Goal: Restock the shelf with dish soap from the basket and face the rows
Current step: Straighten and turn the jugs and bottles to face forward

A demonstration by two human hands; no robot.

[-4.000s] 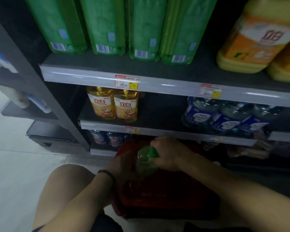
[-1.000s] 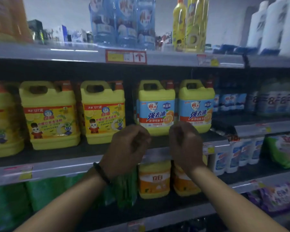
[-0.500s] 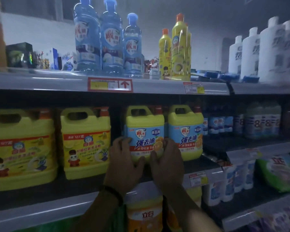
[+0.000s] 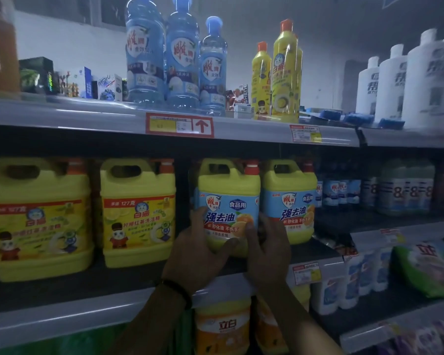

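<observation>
Yellow plastic fills our grip: our left hand point(image 4: 198, 254) and right hand point(image 4: 267, 249) clasp the lower sides of a blue-labelled dish soap jug point(image 4: 228, 201) at centre frame, fingers wrapped around it. It stands on the middle shelf point(image 4: 62, 311), touching a matching jug point(image 4: 290, 198) to its right. Two yellow-labelled jugs point(image 4: 139, 213) stand at left. Blue bottles point(image 4: 182, 55) line the top shelf.

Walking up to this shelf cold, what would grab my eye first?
Both hands, the left hand and right hand, clasp a yellow jug with a blue label at the middle shelf's front edge, beside its twin jug. To the left stand two bigger yellow jugs with yellow labels. Above, tall blue bottles tower on the top shelf.
</observation>
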